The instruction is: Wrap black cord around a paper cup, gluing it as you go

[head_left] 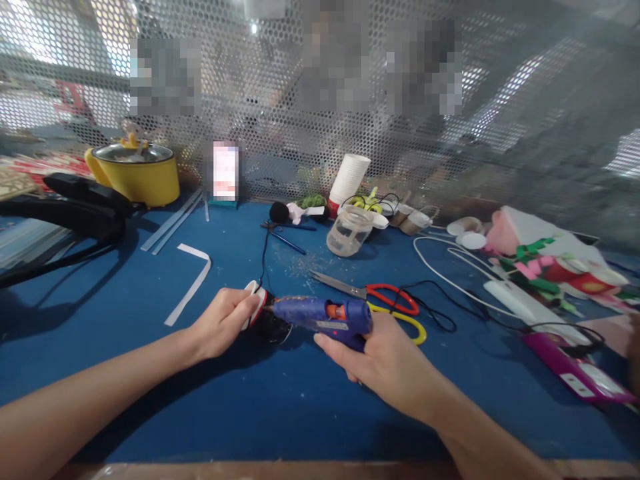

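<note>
My left hand pinches a small white-and-red round piece, perhaps part of a paper cup; its inner side is mostly turned from view. A thin black cord runs from it toward a black ball. In my right hand is a blue hot glue gun, its fingers wrapped round the handle. The nozzle points left and meets or nearly meets the piece. Beneath the nozzle lies a dark, shiny item that I cannot make out.
Red-and-yellow-handled scissors lie behind the glue gun, near a clear plastic jar. A bent white strip is at left. Farther back stand a yellow pot, a lit phone and stacked paper cups. Cables and a power strip spread rightward.
</note>
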